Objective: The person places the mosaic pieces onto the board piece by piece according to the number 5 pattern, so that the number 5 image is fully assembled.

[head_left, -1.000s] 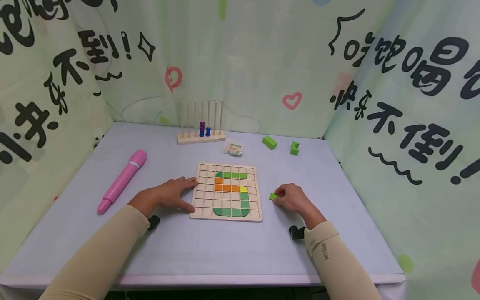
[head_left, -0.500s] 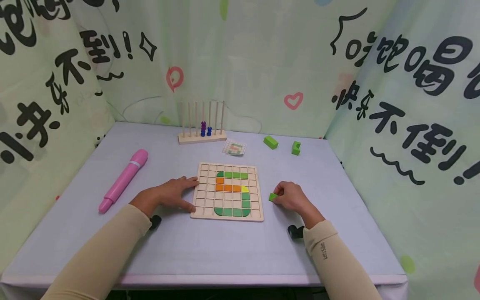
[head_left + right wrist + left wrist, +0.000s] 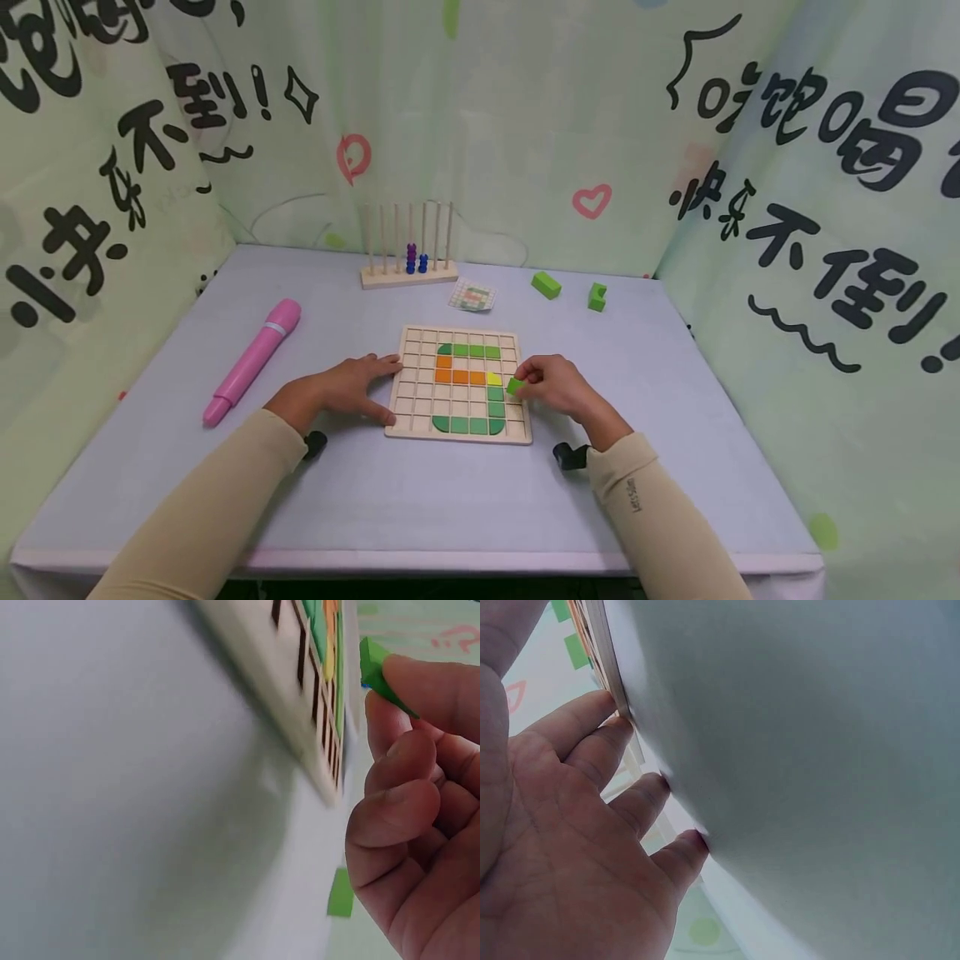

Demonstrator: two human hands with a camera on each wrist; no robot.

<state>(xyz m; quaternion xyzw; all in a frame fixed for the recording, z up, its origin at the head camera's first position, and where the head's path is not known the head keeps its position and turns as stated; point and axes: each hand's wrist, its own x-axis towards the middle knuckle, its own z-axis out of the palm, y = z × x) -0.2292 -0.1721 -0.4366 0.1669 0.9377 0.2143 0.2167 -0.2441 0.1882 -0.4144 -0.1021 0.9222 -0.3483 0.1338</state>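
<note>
A wooden grid board (image 3: 416, 400) lies mid-table, holding green, orange and yellow pieces laid in a bent line. My left hand (image 3: 347, 387) rests at the board's left edge, thumb and fingers spread, fingertips touching the rim; the left wrist view shows the fingers (image 3: 592, 724) against the board's side. Over the board's right edge, my right hand (image 3: 562, 385) pinches a small green block (image 3: 373, 664) between thumb and index finger. The other right fingers curl in below it. Part of the block is hidden by the fingertips.
Two green blocks, one long (image 3: 546, 285) and one notched (image 3: 597, 297), lie at the back right. A small pattern card (image 3: 472, 296) is behind the board, near a wooden peg abacus (image 3: 409, 276). A pink pen-shaped object (image 3: 252, 362) lies on the left.
My right hand has moved left with the green block, from the tabletop beside the board to over its right edge. The left hand stays at the board's left edge.
</note>
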